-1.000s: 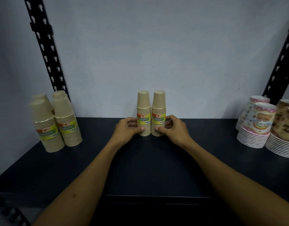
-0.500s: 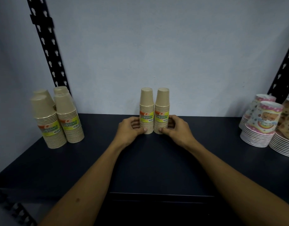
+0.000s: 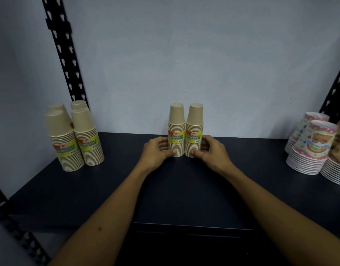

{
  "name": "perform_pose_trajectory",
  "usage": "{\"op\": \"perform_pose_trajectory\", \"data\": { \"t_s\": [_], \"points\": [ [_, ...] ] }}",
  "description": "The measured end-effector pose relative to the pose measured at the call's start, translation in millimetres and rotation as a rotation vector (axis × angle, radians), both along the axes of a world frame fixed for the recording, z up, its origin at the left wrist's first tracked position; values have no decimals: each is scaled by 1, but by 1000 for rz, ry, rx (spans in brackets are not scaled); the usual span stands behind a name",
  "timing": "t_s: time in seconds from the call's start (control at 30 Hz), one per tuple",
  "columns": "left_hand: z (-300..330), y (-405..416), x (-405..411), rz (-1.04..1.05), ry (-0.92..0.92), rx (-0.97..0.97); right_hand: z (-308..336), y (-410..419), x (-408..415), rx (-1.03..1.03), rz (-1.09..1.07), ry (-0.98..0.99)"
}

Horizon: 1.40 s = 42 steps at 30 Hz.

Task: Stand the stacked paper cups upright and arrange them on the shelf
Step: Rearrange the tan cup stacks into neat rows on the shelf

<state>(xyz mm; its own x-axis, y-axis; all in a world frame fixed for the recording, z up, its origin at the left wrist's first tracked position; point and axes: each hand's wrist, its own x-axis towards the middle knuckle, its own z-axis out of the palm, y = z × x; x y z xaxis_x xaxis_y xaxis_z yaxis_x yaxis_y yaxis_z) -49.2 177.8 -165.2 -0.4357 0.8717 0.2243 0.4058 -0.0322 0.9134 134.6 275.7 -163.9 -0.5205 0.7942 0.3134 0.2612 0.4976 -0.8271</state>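
While grips are being kept unchanged across last second, left stack (image 3: 176, 131) is being held by left hand (image 3: 157, 153), right stack (image 3: 194, 131) by right hand (image 3: 211, 151); both upright, touching, mid-shelf (image 3: 184, 189) near wall. Placement being judged nearly done; release pending.

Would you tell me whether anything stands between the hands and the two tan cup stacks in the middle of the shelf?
Nothing does: the left hand grips the left stack, and the right hand grips the right stack.
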Motion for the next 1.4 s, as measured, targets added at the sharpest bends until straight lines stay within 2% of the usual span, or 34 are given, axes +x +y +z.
{"op": "perform_pose_trajectory", "data": {
  "t_s": [0.3, 0.43, 0.57, 0.7, 0.8, 1.07, 1.3, 1.4],
  "points": [
    [2, -4, 4, 31, 15, -16, 3, -4, 1, 50, -23, -49],
    [3, -12, 7, 107, 74, -45, 5, -13, 5, 71, -45, -109],
    [3, -25, 10, 165, 213, -74, 4, -25, 13, 120, -130, -245],
    [2, -47, 18, 133, 470, -184, 2, -40, 19, 244, -227, -512],
    [-2, -65, 19, 140, 619, -257, 0, -56, 22, 326, -230, -630],
    [-1, -124, -6, 211, 680, -318, 7, -93, -3, 380, 149, -520],
    [2, -179, -49, 422, 667, -385, 6, -115, -71, 466, 365, -514],
    [2, -195, -67, 526, 596, -361, 8, -125, -99, 451, 410, -507]
  ]
}}
